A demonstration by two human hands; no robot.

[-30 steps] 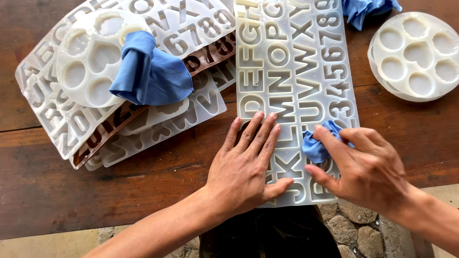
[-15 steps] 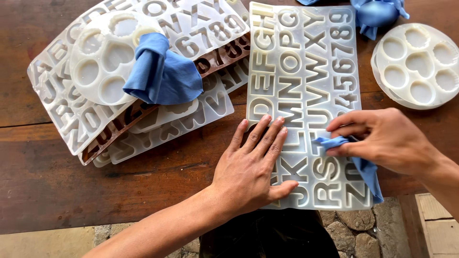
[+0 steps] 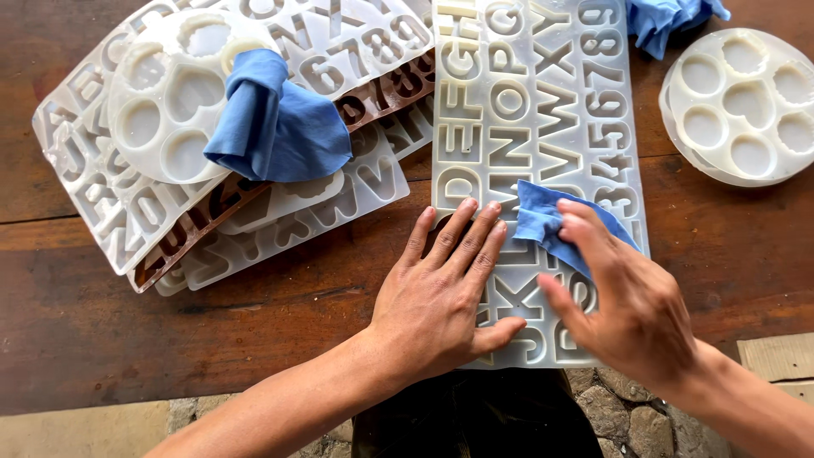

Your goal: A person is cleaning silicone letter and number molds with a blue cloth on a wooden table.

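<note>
The left hand [image 3: 441, 293] lies flat, fingers spread, on the near end of a translucent letter mould [image 3: 543, 110] at the wooden table's [image 3: 170, 339] near edge. The right hand [image 3: 627, 305] presses a blue cloth [image 3: 543, 222] onto the mould, fingers curled around it. More moulds [image 3: 93, 203] lie stacked toward the left edge.

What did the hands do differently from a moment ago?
The right hand slid its blue cloth up and leftward across the white letter mold, from the lower right part toward the middle, keeping hold of it. The left hand stayed flat on the mold's lower left, pinning it to the wooden table. The pile of molds and the round mold stayed put.
</note>
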